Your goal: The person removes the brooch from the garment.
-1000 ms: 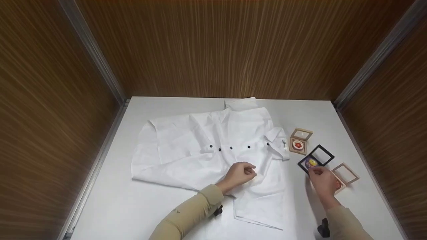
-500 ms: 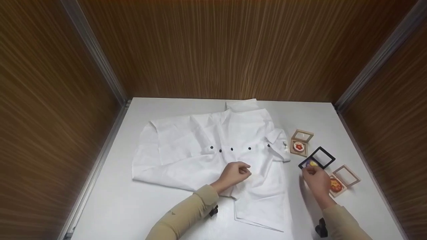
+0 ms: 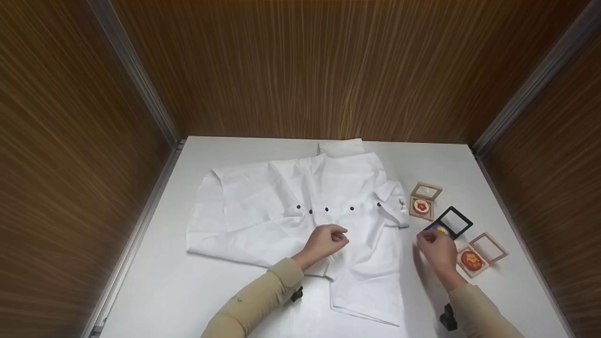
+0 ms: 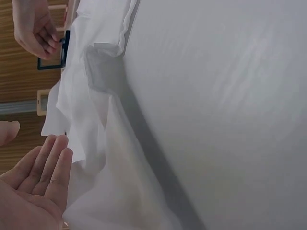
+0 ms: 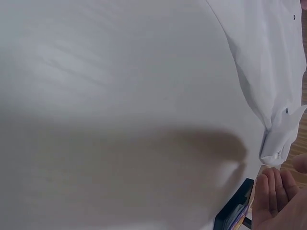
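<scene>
A white button-up shirt (image 3: 263,202) with dark buttons lies spread on the table, its collar at the right. Over its lower middle hovers my left hand (image 3: 324,241), and the left wrist view shows its loosely bent fingers (image 4: 55,177) apart from the thumb, holding nothing. My right hand (image 3: 437,253) is beside the shirt, in front of a black-framed case (image 3: 453,223) with a purple and yellow disc, which it partly covers. In the right wrist view its fingers (image 5: 276,191) are slightly bent, the thumb is apart, and nothing is between them.
A small wooden case (image 3: 422,202) with a red flower disc stands open by the collar. Another light case (image 3: 472,260) with an orange-red disc is right of my right hand. Wood-grain panels (image 3: 300,70) enclose the white table (image 3: 150,286) at the back and sides.
Both hands have drifted slightly left. The right hand has moved off the light case, whose orange-red disc now shows fully. The shirt and cases stay in place.
</scene>
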